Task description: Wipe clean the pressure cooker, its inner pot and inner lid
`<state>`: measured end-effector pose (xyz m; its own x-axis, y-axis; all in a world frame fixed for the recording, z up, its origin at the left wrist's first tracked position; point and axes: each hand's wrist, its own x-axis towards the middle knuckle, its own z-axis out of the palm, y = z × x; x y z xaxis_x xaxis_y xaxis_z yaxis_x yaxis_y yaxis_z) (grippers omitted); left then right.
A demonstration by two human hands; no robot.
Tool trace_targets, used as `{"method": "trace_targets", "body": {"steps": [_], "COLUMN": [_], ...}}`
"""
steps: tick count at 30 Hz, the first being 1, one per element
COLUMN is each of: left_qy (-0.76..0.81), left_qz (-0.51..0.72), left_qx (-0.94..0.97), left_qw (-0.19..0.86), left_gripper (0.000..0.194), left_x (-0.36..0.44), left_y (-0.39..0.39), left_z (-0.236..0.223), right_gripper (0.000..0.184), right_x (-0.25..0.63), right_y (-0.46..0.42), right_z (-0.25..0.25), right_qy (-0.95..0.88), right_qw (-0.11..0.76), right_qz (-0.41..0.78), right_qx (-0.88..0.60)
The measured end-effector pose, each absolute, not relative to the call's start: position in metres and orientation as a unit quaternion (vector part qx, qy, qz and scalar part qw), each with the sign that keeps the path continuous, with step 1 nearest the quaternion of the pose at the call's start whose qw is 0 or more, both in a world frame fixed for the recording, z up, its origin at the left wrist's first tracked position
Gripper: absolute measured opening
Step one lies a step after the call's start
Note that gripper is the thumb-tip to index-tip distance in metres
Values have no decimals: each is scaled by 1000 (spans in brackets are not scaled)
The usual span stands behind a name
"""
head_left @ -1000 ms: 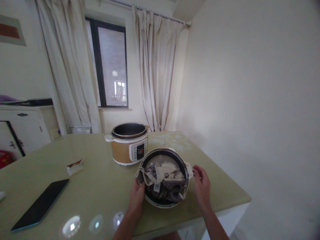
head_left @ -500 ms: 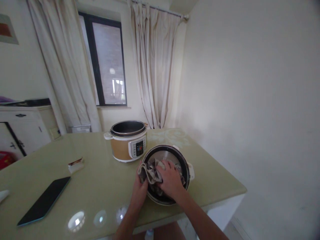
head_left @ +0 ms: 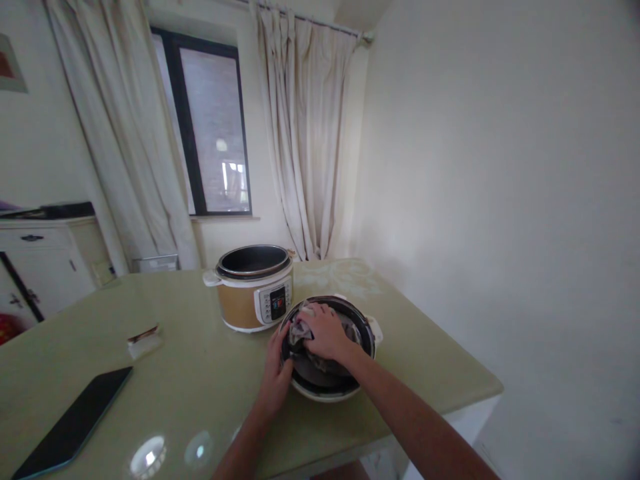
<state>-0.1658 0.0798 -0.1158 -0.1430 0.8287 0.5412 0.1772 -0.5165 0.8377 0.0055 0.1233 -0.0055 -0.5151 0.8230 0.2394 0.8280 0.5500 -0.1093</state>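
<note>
An electric pressure cooker's lid lies upside down at the near side of the table, its dark ring and metal inside facing up. My left hand is closed on the lid's left rim, thumb toward the inside. Inside the lid, my right hand presses a crumpled grey patterned cloth against the left part, fingers bent over it. Part of the cloth is hidden under that hand. Just behind and to the left stands the pressure cooker, white and gold, uncovered, with a dark pot inside.
On the left of the greenish table lie a flat black tablet-like device and a small whitish packet. A bare wall rises beyond the table's right edge. Curtains and a window are behind.
My right hand has moved the cloth up and left within the lid and bunched it more. My left hand no longer touches the cloth's edge and stays at the rim. The view has shifted slightly.
</note>
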Motion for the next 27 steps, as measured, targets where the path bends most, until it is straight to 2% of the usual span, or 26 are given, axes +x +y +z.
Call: {"method": "trace_targets", "body": {"steps": [4, 9, 12, 15, 17, 21, 27], "left_qy": [431, 434, 452, 463, 471, 474, 467], "left_qz": [656, 658, 660, 643, 636, 635, 646], "left_qx": [549, 530, 510, 515, 518, 513, 509], "left_qw": [288, 311, 315, 327, 325, 330, 326], "left_gripper": [72, 77, 81, 70, 63, 67, 66], "left_x": [-164, -166, -167, -168, -169, -171, -172], "left_y": [77, 79, 83, 85, 85, 84, 86], "left_z": [-119, -119, -124, -130, -132, -132, -133], "right_gripper": [61, 43, 39, 40, 41, 40, 53], "right_x": [2, 27, 44, 54, 55, 43, 13], "right_y": [113, 110, 110, 113, 120, 141, 158], "right_z": [-10, 4, 19, 33, 39, 41, 25], "right_qy": [-927, -962, -955, -927, -897, -870, -919], "right_qw": [103, 12, -38, -62, -65, -48, 64], "right_qz": [27, 44, 23, -32, -73, -107, 20], "right_qx": [-359, -270, -293, -369, -430, -480, -389]}}
